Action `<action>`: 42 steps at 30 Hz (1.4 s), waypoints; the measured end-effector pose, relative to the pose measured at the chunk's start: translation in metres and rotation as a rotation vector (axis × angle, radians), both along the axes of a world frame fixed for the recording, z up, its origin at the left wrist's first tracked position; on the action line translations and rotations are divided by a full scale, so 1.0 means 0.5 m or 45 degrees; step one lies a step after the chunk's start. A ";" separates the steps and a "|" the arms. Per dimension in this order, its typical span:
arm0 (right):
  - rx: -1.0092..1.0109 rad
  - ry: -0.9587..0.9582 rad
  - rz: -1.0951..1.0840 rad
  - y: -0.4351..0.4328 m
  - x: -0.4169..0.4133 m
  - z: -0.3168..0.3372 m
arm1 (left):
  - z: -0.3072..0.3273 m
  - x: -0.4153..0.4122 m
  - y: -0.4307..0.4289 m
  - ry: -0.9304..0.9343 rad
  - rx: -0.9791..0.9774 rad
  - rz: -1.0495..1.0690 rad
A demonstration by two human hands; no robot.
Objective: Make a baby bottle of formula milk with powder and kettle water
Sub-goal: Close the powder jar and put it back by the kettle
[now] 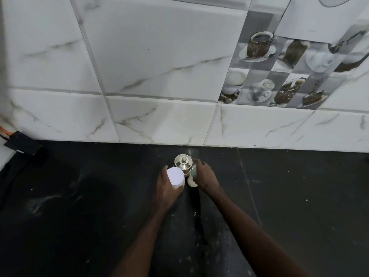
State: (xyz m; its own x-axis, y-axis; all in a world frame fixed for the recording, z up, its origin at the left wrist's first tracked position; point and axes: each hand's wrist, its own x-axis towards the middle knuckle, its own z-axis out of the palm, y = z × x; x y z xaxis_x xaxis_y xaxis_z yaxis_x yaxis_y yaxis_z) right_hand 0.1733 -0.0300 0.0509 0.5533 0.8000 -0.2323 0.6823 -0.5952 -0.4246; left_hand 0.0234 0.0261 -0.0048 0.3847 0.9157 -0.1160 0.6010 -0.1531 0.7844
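Barely begun, judging by how things lie: gathered together, with nothing visibly mixed yet. Close to the back edge of the black stone counter, about midway along it and just in front of the white marbled tile wall: a tight cluster of three containers.

Rearmost, a small shiny steel kettle, knobbed lid on, contents hidden. In front and to its left, a white cylindrical tub, flat lid shut. Presumably the powder, though unconfirmed with the lid on. Wrapped round that tub from the near side, the left hand, fingers curled in a grip.

To the kettle's right, touching or almost touching it, a pale baby bottle with a teal-green part, mostly covered by the right hand, fingers curled over it in a hold. Impossible to tell whether capped, tilted or filled.

Left to do, as judged: opening tub and bottle, pouring kettle water, scooping powder, closing, shaking.
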 end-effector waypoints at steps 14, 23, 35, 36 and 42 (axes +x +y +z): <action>-0.027 -0.084 0.055 -0.003 -0.013 -0.016 | -0.030 0.004 0.000 0.022 0.038 -0.062; -0.065 -0.098 0.052 -0.013 -0.020 -0.011 | -0.041 -0.005 0.003 -0.056 0.019 -0.126; 0.050 -0.094 -0.066 -0.092 -0.024 0.001 | -0.018 -0.065 -0.017 0.065 0.492 -0.287; 0.068 -0.111 -0.070 -0.098 -0.025 0.003 | -0.013 -0.064 -0.014 0.115 0.570 -0.279; 0.145 -0.234 -0.027 -0.130 -0.041 0.024 | 0.053 -0.060 -0.003 0.137 0.793 -0.304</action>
State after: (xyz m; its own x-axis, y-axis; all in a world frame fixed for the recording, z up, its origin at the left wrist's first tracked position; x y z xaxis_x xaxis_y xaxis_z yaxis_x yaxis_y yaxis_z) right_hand 0.1530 -0.0949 0.0628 0.5950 0.8030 -0.0347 0.7422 -0.5655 -0.3596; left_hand -0.0065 0.0247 0.0218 0.6006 0.7155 0.3567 0.5646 -0.6955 0.4444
